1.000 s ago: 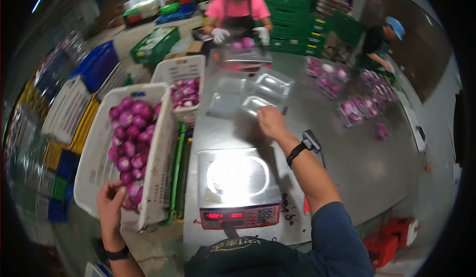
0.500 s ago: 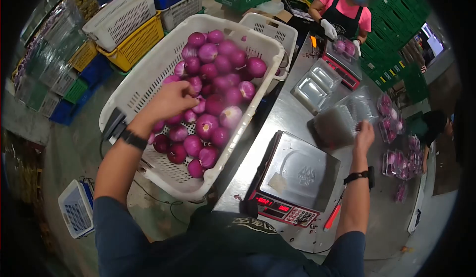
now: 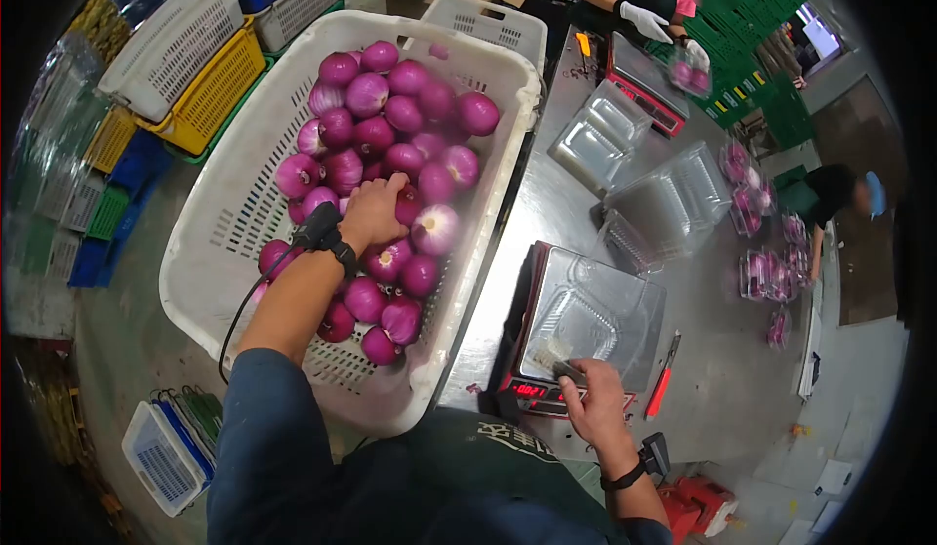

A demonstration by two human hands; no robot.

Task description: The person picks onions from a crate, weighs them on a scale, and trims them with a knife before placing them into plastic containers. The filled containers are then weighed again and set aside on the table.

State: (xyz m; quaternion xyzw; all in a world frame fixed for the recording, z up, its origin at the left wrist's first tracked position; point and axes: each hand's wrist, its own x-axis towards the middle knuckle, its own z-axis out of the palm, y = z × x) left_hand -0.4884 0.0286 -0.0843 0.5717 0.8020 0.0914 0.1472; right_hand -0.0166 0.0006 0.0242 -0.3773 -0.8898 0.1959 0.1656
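My left hand (image 3: 375,215) is down among the red onions (image 3: 374,137) in a large white plastic crate (image 3: 195,282). Its fingers curl over an onion (image 3: 411,205), which they partly hide. On the metal pan of a red digital scale (image 3: 528,390) lies a clear plastic container (image 3: 576,322). The fingers of my right hand (image 3: 597,406) are closed at the container's front edge, with a small dark patch by the fingertips that I cannot make out. Part of the scale's display and keys is covered by that hand.
Clear containers (image 3: 673,203) stand behind the scale, and a red-handled knife (image 3: 659,392) lies to its right. Filled onion packs (image 3: 766,277) sit on the table's far right. Across the table, a gloved co-worker (image 3: 644,20) handles a pack beside another scale (image 3: 649,86).
My right hand has come from the container stack to the scale, where a clear container now lies. My left hand has reached deeper into the onions. The head view has shifted.
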